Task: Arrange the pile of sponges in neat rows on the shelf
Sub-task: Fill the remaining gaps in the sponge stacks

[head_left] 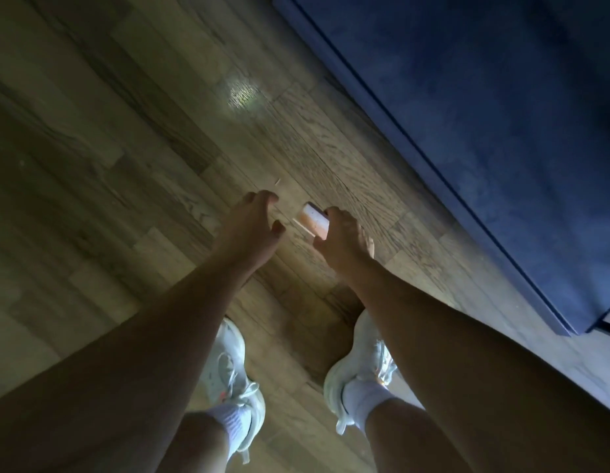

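Observation:
My right hand (342, 238) grips a small pale pink and orange sponge (315, 220) between thumb and fingers, low over the wooden floor. My left hand (254, 223) hovers a short way to the left of the sponge, its fingers loosely curled and holding nothing. Both arms reach down and forward. No shelf and no pile of sponges is in view.
A dark blue rug or mat (484, 114) covers the floor at the upper right, its edge running diagonally. My feet in white trainers (235, 370) stand on the wooden floor (109, 148) below the hands. A bright light spot (242, 93) lies on the floor ahead.

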`<control>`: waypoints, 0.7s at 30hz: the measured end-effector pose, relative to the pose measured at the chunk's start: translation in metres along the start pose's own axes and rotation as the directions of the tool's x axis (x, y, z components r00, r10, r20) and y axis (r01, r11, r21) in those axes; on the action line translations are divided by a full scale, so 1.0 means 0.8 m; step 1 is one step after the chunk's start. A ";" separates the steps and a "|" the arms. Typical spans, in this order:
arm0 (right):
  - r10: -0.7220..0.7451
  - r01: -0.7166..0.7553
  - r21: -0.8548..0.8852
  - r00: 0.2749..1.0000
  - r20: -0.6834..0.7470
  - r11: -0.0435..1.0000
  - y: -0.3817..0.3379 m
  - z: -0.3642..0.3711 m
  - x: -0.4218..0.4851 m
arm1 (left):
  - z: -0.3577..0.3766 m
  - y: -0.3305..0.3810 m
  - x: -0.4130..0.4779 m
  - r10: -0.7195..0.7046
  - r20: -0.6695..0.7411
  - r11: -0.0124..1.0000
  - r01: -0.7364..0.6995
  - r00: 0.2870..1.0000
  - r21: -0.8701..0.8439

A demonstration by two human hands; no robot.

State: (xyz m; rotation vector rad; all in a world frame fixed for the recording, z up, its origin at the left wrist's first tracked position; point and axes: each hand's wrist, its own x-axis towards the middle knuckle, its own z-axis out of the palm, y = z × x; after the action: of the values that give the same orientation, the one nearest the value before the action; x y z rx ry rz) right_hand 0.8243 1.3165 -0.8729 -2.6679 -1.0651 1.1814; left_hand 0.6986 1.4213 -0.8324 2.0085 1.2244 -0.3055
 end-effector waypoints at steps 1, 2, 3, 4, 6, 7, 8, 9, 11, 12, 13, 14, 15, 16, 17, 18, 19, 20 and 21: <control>-0.010 0.010 0.012 1.000 -0.022 1.000 -0.009 -0.021 -0.013 | -0.019 0.014 -0.010 0.022 -0.013 1.000 -0.022 1.000 0.005; -0.021 0.021 0.019 0.999 -0.045 1.000 -0.018 -0.044 -0.028 | -0.040 0.029 -0.021 0.045 -0.022 0.999 -0.045 0.999 0.014; -0.030 0.032 0.027 0.997 -0.069 0.999 -0.027 -0.070 -0.047 | -0.063 0.046 -0.035 0.067 -0.022 0.997 -0.067 0.997 0.025; -0.039 0.043 0.036 0.995 -0.093 0.998 -0.036 -0.099 -0.067 | -0.088 0.064 -0.052 0.087 -0.012 0.996 -0.087 0.996 0.039; -0.054 0.062 0.052 0.988 -0.144 0.997 -0.054 -0.161 -0.115 | -0.140 0.103 -0.089 0.132 -0.011 0.989 -0.131 0.991 0.075; -0.055 0.065 0.057 0.984 -0.170 0.996 -0.064 -0.193 -0.142 | -0.167 0.123 -0.111 0.163 -0.024 0.982 -0.160 0.986 0.096; -0.055 0.068 0.062 0.979 -0.199 0.996 -0.075 -0.225 -0.172 | -0.194 0.143 -0.135 0.198 -0.038 0.974 -0.192 0.979 0.118; -0.054 0.071 0.064 0.972 -0.231 0.995 -0.085 -0.257 -0.201 | -0.220 0.164 -0.160 0.234 -0.052 0.964 -0.225 0.971 0.139; -0.053 0.076 0.068 0.953 -0.298 0.995 -0.102 -0.322 -0.260 | -0.270 0.203 -0.209 0.312 -0.058 0.935 -0.295 0.948 0.194; -0.055 0.083 0.073 0.943 -0.328 0.994 -0.111 -0.353 -0.292 | -0.296 0.221 -0.234 0.346 -0.059 0.920 -0.326 0.936 0.219; -0.063 0.095 0.073 0.932 -0.358 0.993 -0.120 -0.383 -0.323 | -0.322 0.239 -0.258 0.384 -0.067 0.903 -0.359 0.921 0.238; -0.073 0.108 0.068 0.919 -0.387 0.992 -0.129 -0.411 -0.353 | -0.348 0.256 -0.280 0.428 -0.074 0.882 -0.398 0.901 0.252; -0.083 0.117 0.058 0.905 -0.417 0.991 -0.137 -0.438 -0.383 | -0.373 0.274 -0.301 0.477 -0.076 0.856 -0.443 0.876 0.267; -0.093 0.128 0.047 0.888 -0.451 0.991 -0.146 -0.464 -0.412 | -0.399 0.291 -0.321 0.525 -0.074 0.826 -0.487 0.848 0.282; -0.102 0.138 0.038 0.867 -0.487 0.990 -0.154 -0.488 -0.441 | -0.425 0.309 -0.341 0.567 -0.071 0.797 -0.526 0.820 0.297; -0.108 0.148 0.034 0.844 -0.525 0.988 -0.163 -0.512 -0.469 | -0.450 0.326 -0.360 0.605 -0.070 0.767 -0.558 0.793 0.316; -0.112 0.157 0.031 0.816 -0.567 0.987 -0.171 -0.533 -0.495 | -0.473 0.342 -0.377 0.641 -0.071 0.736 -0.585 0.765 0.341; -0.117 0.168 0.027 0.783 -0.611 0.985 -0.178 -0.554 -0.521 | -0.495 0.357 -0.393 0.670 -0.074 0.708 -0.605 0.739 0.364; -0.122 0.179 0.022 0.750 -0.650 0.984 -0.185 -0.572 -0.544 | -0.516 0.372 -0.408 0.691 -0.083 0.688 -0.618 0.718 0.380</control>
State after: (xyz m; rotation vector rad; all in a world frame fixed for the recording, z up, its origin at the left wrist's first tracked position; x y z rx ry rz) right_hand 0.8367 1.2727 -0.2256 -2.5293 -1.0278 0.2032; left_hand 0.7100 1.4183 -0.2280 2.6862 0.4924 0.0930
